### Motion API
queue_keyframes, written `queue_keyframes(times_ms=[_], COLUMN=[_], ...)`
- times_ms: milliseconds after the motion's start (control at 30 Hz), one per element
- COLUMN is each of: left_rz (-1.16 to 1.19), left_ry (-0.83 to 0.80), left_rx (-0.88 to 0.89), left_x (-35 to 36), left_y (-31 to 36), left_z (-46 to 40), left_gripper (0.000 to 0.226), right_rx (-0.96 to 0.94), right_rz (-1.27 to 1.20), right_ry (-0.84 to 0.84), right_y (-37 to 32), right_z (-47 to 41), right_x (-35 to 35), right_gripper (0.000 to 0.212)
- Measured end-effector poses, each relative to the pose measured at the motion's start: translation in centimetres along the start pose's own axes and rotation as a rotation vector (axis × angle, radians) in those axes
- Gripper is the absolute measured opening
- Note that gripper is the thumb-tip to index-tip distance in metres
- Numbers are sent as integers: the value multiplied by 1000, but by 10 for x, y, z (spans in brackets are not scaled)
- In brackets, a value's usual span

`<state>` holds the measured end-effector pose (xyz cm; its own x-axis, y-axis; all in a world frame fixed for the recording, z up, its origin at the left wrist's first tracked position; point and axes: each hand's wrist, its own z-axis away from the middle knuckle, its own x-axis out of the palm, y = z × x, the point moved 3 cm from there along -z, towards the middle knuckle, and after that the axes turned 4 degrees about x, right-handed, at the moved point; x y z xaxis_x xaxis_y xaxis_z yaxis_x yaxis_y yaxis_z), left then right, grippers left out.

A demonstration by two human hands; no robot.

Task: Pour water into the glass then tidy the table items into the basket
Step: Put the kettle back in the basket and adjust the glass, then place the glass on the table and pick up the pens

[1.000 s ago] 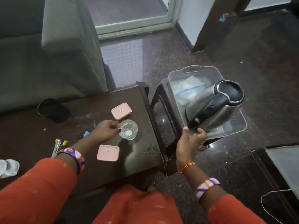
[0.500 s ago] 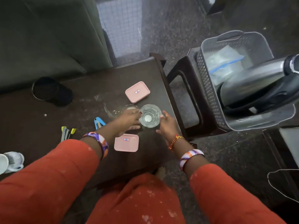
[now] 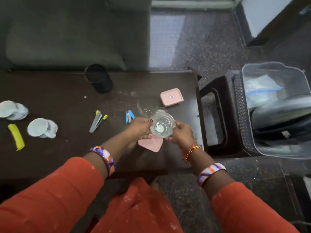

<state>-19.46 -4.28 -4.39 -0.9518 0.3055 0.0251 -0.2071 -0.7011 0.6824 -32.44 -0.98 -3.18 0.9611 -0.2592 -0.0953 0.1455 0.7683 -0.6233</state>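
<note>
Your left hand (image 3: 140, 126) and right hand (image 3: 180, 134) both clasp the glass (image 3: 162, 126) over the desk (image 3: 67, 101); kettle (image 3: 279, 113) lies in basket (image 3: 252, 105)

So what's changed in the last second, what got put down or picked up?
The right hand let go of the kettle, which now lies in the basket, and came over to the glass. Both hands now hold the glass, the left hand as before. Pink boxes, stapler and markers stayed put.
</note>
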Motion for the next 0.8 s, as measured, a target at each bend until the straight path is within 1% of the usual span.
queue_keyframes(times_ms=[67,167,200,267,333,467,533,667,800], left_rz=[42,98,120,115,123,154,160,152,142], left_ry=[67,167,206,222,271,349,369,367,326], left_rx=[21,71,94,98,104,108,92,50,46], left_x=[-24,-74,-93,-109,-143,-222,-258,-319,-358], left_y=[0,3,4,7,11,17,17,18,23], left_z=[17,46,55,61,70,72,60,26,-12], left_gripper=[16,18,19,18,19,18,21,39,39], right_rx=[-26,-74,-87,-103,-105,-76,-52,4,35], right_rz=[89,204,233,271,314,283,247,189,130], right_ry=[-31,-138,-180,-191,-235,-386,-444,-422,-349], right_y=[-4,-14,-17,-24,-33,-56,-65,-73,-77], right_z=[2,9,11,8,11,14,10,-12,-42], right_x=[22,70,91,107,142,222,257,318,364], right_gripper=[30,36,36,33,31,24,25,31,33])
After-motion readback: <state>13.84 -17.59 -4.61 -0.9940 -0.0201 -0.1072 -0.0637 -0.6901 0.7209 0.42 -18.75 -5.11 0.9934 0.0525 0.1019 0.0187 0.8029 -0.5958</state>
